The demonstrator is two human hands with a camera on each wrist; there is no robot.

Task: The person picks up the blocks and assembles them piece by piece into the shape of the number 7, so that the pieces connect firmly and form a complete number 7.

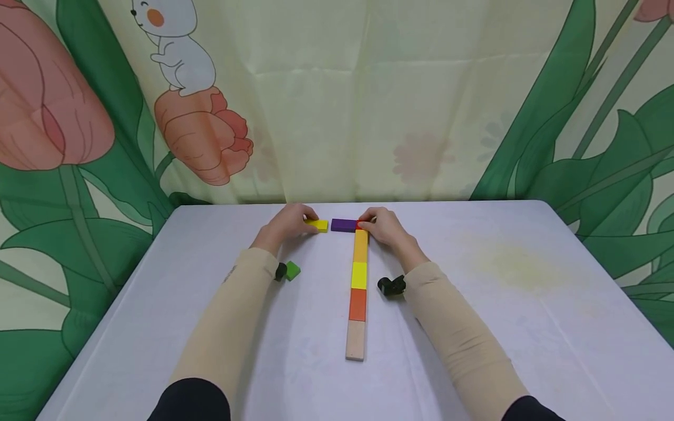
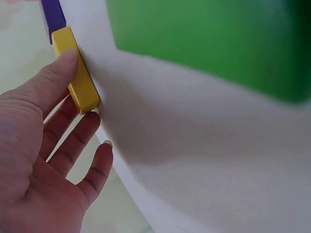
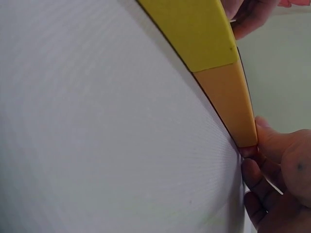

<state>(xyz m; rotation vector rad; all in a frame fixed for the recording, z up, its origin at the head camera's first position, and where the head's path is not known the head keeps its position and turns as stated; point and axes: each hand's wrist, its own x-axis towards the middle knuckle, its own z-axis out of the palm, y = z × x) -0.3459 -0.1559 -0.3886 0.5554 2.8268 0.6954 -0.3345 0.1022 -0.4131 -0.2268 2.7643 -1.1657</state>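
Note:
My left hand (image 1: 286,227) pinches a yellow block (image 1: 319,225) by its left end, thumb on the near side in the left wrist view. Just to its right lies a purple block (image 1: 343,225), a narrow gap between them in the head view. At the purple block's other end, my right hand (image 1: 388,228) has its thumb and fingertips around a small red block (image 1: 360,224), mostly hidden by them. From there a straight row runs toward me: an amber block (image 1: 360,245), a second yellow block (image 1: 358,275), an orange block (image 1: 357,305) and a plain wooden block (image 1: 355,340).
A green block (image 1: 292,270) lies beside the left wrist and looms large in the left wrist view. Black wrist cameras (image 1: 391,286) hang close to the tabletop. The white-covered table (image 1: 474,327) ends at its back edge before a printed curtain (image 1: 326,117).

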